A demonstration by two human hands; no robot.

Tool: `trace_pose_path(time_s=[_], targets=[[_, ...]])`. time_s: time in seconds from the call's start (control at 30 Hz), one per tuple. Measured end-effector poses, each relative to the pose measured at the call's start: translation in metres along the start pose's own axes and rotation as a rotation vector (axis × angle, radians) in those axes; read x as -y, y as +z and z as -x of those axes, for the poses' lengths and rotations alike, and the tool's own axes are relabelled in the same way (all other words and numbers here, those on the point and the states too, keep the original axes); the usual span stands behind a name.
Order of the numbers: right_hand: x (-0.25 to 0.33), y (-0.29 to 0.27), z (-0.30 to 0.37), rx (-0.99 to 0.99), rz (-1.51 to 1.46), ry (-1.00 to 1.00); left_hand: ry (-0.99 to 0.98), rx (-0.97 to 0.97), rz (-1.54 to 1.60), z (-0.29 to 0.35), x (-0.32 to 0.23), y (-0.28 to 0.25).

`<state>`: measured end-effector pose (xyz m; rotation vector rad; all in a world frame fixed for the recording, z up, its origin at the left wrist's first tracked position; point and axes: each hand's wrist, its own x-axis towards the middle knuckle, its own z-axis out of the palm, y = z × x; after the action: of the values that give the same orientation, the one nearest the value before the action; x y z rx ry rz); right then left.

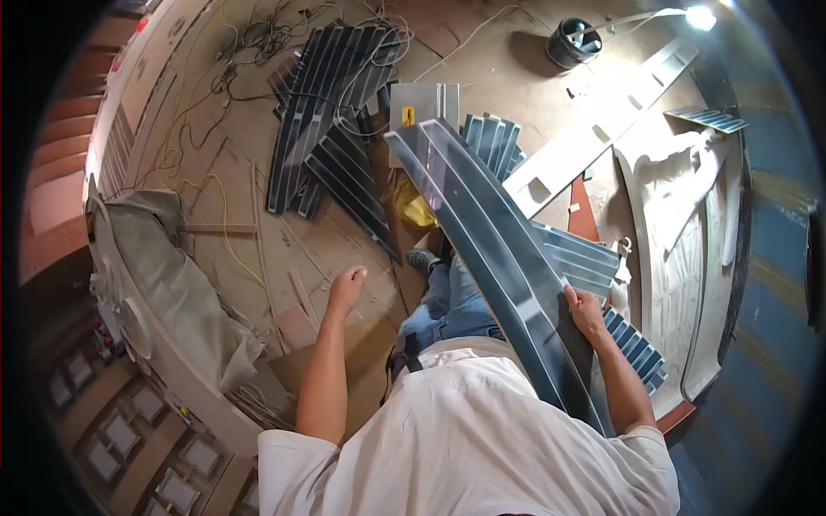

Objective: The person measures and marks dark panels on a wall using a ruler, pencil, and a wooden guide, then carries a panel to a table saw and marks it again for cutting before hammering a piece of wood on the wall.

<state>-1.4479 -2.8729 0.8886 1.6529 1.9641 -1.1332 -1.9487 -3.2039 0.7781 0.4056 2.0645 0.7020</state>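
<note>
A long, dark grey, glossy ribbed panel (508, 249) slants across my front, its far end pointing up and left. My right hand (586, 311) is closed round its right edge, and the panel's near end passes under my right arm. Off to the left, my left hand (347, 288) is held out over the floor with fingers curled into a fist. Whatever it may hold is hidden. Beyond it lies a stack of similar dark panels (323, 103), with a shorter panel piece (353, 185) lying askew beside them.
Cables (267, 39) tangle at the far left, and a yellow cord (225, 228) runs over the floor. A black bucket (574, 45) stands far right. More cut panel pieces (632, 344) lie at right by a long white board (602, 129). A grey cloth (176, 284) drapes at left.
</note>
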Motion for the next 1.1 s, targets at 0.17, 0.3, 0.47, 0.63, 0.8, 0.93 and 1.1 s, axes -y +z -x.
trace_pose_path(time_s=[0.17,0.3,0.47,0.63,0.8,0.93,1.1], targets=[[0.006,0.001,-0.059,-0.016,0.000,0.074,0.000,0.079,-0.163,0.000,-0.052,0.012],[0.025,0.011,-0.114,-0.109,-0.039,-0.025,-0.078,0.169,-0.236,-0.009,-0.046,0.004],[0.023,0.046,-0.232,-0.251,0.091,-0.022,-0.060,0.288,-0.325,-0.130,-0.033,-0.003],[0.008,0.120,-0.395,-0.249,0.035,-0.035,0.191,0.253,-0.217,-0.398,-0.004,0.023],[0.001,0.200,-0.529,-0.410,0.008,-0.107,0.191,0.138,0.290,-0.644,-0.031,0.072],[-0.035,0.238,-0.615,-0.334,-0.094,-0.109,0.370,-0.023,0.308,-0.785,-0.059,0.127],[-0.043,0.272,-0.663,-0.395,-0.154,-0.189,0.498,-0.302,0.027,-0.874,-0.097,0.160]])
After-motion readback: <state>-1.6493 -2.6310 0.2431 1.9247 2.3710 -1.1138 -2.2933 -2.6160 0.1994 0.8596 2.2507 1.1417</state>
